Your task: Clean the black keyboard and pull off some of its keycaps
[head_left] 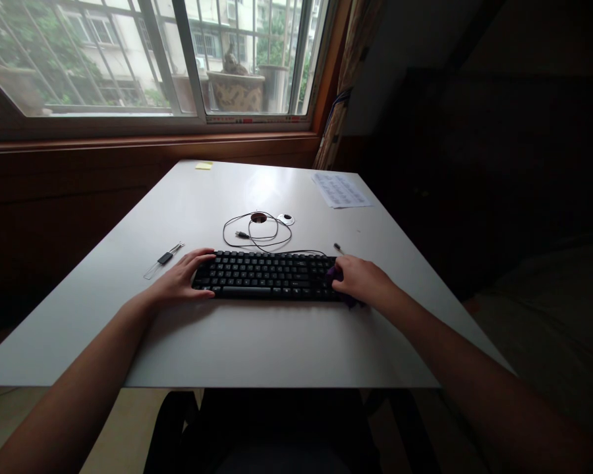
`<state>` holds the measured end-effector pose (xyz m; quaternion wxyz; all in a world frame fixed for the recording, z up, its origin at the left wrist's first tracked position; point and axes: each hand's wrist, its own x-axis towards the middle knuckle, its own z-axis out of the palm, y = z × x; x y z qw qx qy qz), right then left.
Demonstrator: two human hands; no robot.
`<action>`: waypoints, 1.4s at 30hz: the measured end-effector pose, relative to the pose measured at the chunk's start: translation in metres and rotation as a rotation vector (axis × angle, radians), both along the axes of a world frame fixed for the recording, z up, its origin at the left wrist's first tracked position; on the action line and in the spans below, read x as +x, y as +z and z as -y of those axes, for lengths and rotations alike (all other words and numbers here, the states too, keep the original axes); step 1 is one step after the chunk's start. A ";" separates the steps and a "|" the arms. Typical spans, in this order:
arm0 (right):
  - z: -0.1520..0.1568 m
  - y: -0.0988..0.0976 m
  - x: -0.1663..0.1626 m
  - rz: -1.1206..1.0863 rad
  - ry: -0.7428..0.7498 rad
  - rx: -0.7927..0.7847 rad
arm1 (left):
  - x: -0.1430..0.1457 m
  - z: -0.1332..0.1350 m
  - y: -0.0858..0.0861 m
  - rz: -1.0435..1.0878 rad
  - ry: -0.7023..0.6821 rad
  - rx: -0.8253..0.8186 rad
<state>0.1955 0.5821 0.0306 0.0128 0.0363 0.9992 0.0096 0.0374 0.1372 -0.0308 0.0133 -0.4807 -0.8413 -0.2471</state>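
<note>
A black keyboard (264, 275) lies flat on the white table near its front edge. My left hand (180, 280) grips the keyboard's left end, fingers at the back corner and thumb at the front. At the right end, my right hand (360, 280) is closed on a dark purple cloth (331, 274), pressed against the number keys. Part of the cloth is hidden under the hand. Just behind that hand the dark tip of a small brush (338, 247) shows. Left of the keyboard lies a black-handled wire keycap puller (165, 259).
The keyboard's cable (226, 237) is loosely coiled behind it, beside a round hole in the table (143, 342) and its loose cover (286, 219). Printed sheets (342, 191) lie at the back right, a yellow sticky note (204, 166) at the back left. A window (197, 118) stands beyond.
</note>
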 end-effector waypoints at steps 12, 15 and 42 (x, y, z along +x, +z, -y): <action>0.016 0.001 -0.001 0.020 -0.040 0.084 | 0.000 0.000 0.000 0.015 0.012 0.009; 0.016 0.000 -0.001 0.020 -0.034 0.078 | 0.000 0.000 0.000 0.016 0.011 0.015; -0.017 -0.009 -0.002 0.015 -0.035 -0.294 | 0.000 0.000 -0.001 0.005 0.008 0.026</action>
